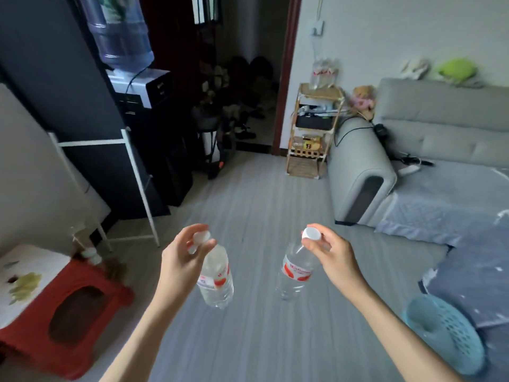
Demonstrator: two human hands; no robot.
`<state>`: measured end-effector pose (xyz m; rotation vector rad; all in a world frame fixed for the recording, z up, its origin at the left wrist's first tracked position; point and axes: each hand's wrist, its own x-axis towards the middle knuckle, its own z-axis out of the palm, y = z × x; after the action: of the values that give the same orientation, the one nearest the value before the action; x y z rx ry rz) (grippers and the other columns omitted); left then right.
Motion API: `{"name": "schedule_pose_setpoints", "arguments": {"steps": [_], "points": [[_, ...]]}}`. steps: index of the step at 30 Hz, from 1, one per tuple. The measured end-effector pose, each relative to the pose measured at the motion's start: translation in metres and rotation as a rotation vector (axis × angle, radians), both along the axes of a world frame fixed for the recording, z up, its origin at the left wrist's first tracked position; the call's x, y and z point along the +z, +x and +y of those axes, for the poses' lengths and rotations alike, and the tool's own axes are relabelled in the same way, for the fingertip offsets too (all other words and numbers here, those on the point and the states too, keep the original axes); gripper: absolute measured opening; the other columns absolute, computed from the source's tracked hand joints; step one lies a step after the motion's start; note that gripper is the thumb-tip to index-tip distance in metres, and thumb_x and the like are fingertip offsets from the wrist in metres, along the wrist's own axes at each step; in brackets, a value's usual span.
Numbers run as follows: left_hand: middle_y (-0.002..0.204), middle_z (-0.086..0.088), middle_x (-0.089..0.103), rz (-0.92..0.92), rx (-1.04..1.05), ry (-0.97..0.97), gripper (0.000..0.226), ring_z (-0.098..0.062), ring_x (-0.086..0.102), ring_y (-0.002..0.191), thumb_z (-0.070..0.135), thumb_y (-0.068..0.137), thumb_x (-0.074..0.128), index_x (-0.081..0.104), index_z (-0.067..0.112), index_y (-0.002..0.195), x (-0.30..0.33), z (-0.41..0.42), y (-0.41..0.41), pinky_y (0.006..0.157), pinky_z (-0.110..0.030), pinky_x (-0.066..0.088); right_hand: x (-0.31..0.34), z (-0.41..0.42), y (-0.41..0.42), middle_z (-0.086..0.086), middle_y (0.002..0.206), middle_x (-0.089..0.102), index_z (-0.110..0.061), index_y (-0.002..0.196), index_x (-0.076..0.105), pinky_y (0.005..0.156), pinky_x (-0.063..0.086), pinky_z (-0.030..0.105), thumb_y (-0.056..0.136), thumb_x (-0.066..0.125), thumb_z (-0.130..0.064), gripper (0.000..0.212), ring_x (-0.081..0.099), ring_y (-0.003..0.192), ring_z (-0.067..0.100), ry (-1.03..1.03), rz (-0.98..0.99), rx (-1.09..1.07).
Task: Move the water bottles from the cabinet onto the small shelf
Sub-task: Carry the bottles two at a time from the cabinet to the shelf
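Water bottles: left bottle (216, 274), right bottle (296, 268) hang cap-up, near vertical; left hand (181, 257), right hand (334, 255) pinching caps.

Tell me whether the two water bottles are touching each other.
Apart. The head view shows bare floor between the left bottle, hanging from the left hand, and the right bottle, hanging from the right hand.

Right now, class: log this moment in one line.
left hand: holds bottle | right hand: holds second bottle | small shelf: ahead

two bare forearms, no sleeves; left grip (180, 253), right grip (334, 255) ungloved.
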<state>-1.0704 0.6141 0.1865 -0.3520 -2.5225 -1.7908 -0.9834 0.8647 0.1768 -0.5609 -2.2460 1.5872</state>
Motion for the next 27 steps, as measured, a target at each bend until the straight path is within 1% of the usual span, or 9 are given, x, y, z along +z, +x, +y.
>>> {"name": "schedule_pose_setpoints", "arguments": {"steps": [3, 7, 9, 13, 15, 18, 21, 25, 27], "points": [[0.092, 0.010, 0.062, -0.001, -0.094, -0.019, 0.023, 0.000, 0.055, 0.086, 0.016, 0.078, 0.069, 0.059, 0.030, 0.093, 0.002, 0.051, -0.054, 0.074, -0.014, 0.040, -0.002, 0.039, -0.034, 0.002, 0.100, 0.070, -0.026, 0.092, 0.063, 0.091, 0.046, 0.031, 0.080, 0.068, -0.014, 0.017, 0.063, 0.099, 0.018, -0.032, 0.010, -0.078], [0.093, 0.014, 0.063, -0.045, -0.183, -0.016, 0.023, 0.000, 0.057, 0.090, 0.025, 0.074, 0.073, 0.059, 0.036, 0.088, -0.006, 0.117, -0.118, 0.074, -0.011, 0.038, -0.017, 0.101, -0.086, 0.004, 0.103, 0.068, -0.018, 0.100, 0.065, 0.095, 0.046, 0.035, 0.081, 0.067, -0.016, 0.020, 0.062, 0.103, 0.020, -0.058, -0.003, -0.149], [0.092, 0.014, 0.065, -0.063, -0.182, -0.003, 0.021, -0.004, 0.060, 0.089, 0.034, 0.067, 0.068, 0.060, 0.037, 0.086, -0.010, 0.152, -0.150, 0.076, -0.015, 0.042, -0.023, 0.137, -0.115, 0.003, 0.104, 0.068, -0.016, 0.103, 0.064, 0.095, 0.046, 0.035, 0.081, 0.066, -0.019, 0.022, 0.061, 0.104, 0.020, -0.055, -0.022, -0.147], [0.093, 0.007, 0.068, -0.087, -0.196, -0.006, 0.020, -0.014, 0.063, 0.091, 0.034, 0.068, 0.069, 0.061, 0.037, 0.087, -0.014, 0.230, -0.217, 0.084, -0.030, 0.048, -0.023, 0.214, -0.178, 0.000, 0.101, 0.068, -0.020, 0.100, 0.062, 0.092, 0.046, 0.032, 0.082, 0.065, -0.018, 0.018, 0.062, 0.102, 0.016, -0.037, -0.040, -0.120], [0.093, 0.010, 0.067, -0.091, -0.207, -0.028, 0.021, -0.016, 0.063, 0.092, 0.036, 0.067, 0.067, 0.061, 0.038, 0.088, -0.009, 0.267, -0.249, 0.084, -0.031, 0.048, -0.016, 0.251, -0.212, -0.001, 0.099, 0.067, -0.022, 0.100, 0.061, 0.090, 0.045, 0.029, 0.082, 0.065, -0.018, 0.018, 0.061, 0.100, 0.016, 0.002, -0.045, -0.111], [0.094, 0.010, 0.067, -0.078, -0.201, -0.027, 0.022, -0.017, 0.063, 0.093, 0.035, 0.069, 0.068, 0.061, 0.036, 0.090, 0.001, 0.317, -0.299, 0.083, -0.031, 0.048, -0.004, 0.300, -0.267, -0.004, 0.096, 0.065, -0.018, 0.104, 0.060, 0.081, 0.041, 0.017, 0.084, 0.064, -0.020, 0.021, 0.059, 0.095, 0.014, 0.129, -0.057, -0.084], [0.094, 0.005, 0.069, -0.077, -0.196, -0.005, 0.022, -0.018, 0.063, 0.093, 0.038, 0.067, 0.065, 0.060, 0.038, 0.089, 0.005, 0.362, -0.348, 0.086, -0.035, 0.049, 0.003, 0.343, -0.317, -0.002, 0.097, 0.064, -0.013, 0.108, 0.058, 0.080, 0.039, 0.018, 0.085, 0.062, -0.020, 0.024, 0.058, 0.095, 0.015, 0.209, -0.075, -0.056], [0.095, 0.002, 0.068, -0.073, -0.220, -0.018, 0.021, -0.017, 0.062, 0.094, 0.025, 0.077, 0.071, 0.060, 0.038, 0.088, 0.001, 0.420, -0.412, 0.084, -0.032, 0.048, 0.000, 0.400, -0.381, -0.002, 0.100, 0.064, -0.013, 0.109, 0.059, 0.077, 0.042, 0.012, 0.085, 0.062, -0.020, 0.025, 0.059, 0.098, 0.015, 0.167, -0.080, -0.058], [0.095, 0.000, 0.068, -0.074, -0.229, -0.039, 0.020, -0.019, 0.062, 0.092, 0.021, 0.079, 0.069, 0.060, 0.035, 0.090, -0.003, 0.449, -0.450, 0.081, -0.029, 0.046, -0.005, 0.428, -0.416, -0.001, 0.100, 0.065, -0.016, 0.107, 0.060, 0.080, 0.043, 0.015, 0.085, 0.063, -0.022, 0.023, 0.060, 0.099, 0.017, 0.129, -0.074, -0.078]]}}
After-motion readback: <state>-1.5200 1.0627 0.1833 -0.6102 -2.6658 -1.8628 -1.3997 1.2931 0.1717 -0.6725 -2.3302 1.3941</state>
